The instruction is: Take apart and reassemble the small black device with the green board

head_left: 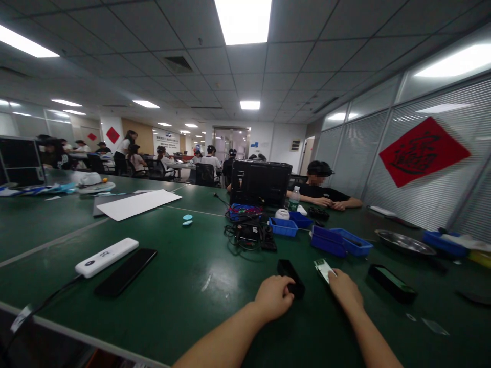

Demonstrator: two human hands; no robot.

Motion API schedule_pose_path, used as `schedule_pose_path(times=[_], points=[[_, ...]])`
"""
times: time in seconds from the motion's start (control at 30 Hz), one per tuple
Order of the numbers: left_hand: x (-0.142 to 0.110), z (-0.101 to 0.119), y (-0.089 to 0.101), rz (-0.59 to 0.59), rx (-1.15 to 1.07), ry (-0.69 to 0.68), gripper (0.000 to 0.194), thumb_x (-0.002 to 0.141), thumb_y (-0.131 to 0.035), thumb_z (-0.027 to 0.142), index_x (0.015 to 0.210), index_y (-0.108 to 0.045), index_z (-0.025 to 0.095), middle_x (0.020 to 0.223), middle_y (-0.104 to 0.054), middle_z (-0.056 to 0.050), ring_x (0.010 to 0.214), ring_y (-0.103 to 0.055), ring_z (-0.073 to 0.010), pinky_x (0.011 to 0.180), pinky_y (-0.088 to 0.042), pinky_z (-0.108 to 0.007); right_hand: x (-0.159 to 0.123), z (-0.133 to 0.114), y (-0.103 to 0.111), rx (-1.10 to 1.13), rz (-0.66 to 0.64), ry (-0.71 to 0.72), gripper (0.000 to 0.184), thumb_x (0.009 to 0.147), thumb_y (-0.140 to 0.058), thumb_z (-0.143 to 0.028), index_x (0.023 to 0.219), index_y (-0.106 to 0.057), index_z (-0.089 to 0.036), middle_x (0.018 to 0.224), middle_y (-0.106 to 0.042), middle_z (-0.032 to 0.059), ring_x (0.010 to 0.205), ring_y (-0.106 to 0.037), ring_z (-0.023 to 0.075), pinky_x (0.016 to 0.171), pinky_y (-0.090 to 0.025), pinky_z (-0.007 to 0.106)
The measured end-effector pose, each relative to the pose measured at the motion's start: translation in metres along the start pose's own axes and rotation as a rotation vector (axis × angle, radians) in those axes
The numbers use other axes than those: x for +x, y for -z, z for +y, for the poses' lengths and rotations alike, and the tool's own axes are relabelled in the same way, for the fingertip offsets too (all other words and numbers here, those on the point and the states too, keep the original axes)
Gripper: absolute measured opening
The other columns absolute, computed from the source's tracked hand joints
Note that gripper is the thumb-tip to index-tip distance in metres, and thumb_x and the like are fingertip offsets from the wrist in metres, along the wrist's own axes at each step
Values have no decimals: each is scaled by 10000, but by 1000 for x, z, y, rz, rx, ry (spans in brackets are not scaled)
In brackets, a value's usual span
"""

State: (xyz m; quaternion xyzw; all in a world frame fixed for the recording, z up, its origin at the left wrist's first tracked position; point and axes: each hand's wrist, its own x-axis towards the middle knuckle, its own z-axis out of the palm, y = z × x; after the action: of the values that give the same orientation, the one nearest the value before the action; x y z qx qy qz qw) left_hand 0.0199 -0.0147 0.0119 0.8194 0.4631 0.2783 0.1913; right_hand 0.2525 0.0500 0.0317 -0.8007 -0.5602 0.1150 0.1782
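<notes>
My left hand (273, 297) rests on the green table (184, 286) with its fingers curled round the near end of a small black box-shaped part (288, 272). My right hand (345, 289) lies just to the right, its fingers closed on the near edge of a small flat card with a pale green face (321, 267). Both forearms reach in from the bottom edge. The fingertips are partly hidden behind the backs of the hands.
A white power bank (106, 257) and a black phone (126, 271) lie at left. Blue trays (339, 240), tangled cables (249, 234), a black case (261, 183), a metal dish (402, 243) and a black slab (392, 282) lie beyond. A person (322, 191) sits opposite.
</notes>
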Motion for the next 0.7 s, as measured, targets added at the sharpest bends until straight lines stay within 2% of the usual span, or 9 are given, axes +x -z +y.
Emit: schedule_pose_path(times=[0.23,0.43,0.53,0.7], points=[[1,1,-2,3,14,18,363,745,-478,254,1106,-512,259,860,-566,8,824,-490,-145,779,-383,-263,-12,-6,-3,-151,129,44,599,807,-297,-539,1176,-488,-108,1116,-543,185,1018,-510,350,783,-425,421],[-1,-3,-5,138,-73,39,422,704,-548,276,1125,-523,289,1099,-444,-16,1003,-453,-162,908,-361,-268,-17,-7,0,-219,115,46,462,811,-379,-389,1162,-480,-107,1095,-532,187,1011,-512,326,769,-433,391],[0,-4,-5,119,-79,33,435,697,-553,273,1130,-525,301,1156,-420,-10,1054,-439,-169,947,-339,-271,-16,-5,2,-202,104,58,441,806,-386,-374,1136,-489,-100,1069,-540,192,1000,-520,316,745,-441,378],[-1,-1,-3,54,-71,-21,446,713,-526,274,1157,-502,314,1133,-482,7,1020,-468,-166,930,-349,-275,-20,-7,4,-160,116,49,450,801,-377,-418,1089,-504,-96,1051,-539,193,969,-538,318,715,-447,388]])
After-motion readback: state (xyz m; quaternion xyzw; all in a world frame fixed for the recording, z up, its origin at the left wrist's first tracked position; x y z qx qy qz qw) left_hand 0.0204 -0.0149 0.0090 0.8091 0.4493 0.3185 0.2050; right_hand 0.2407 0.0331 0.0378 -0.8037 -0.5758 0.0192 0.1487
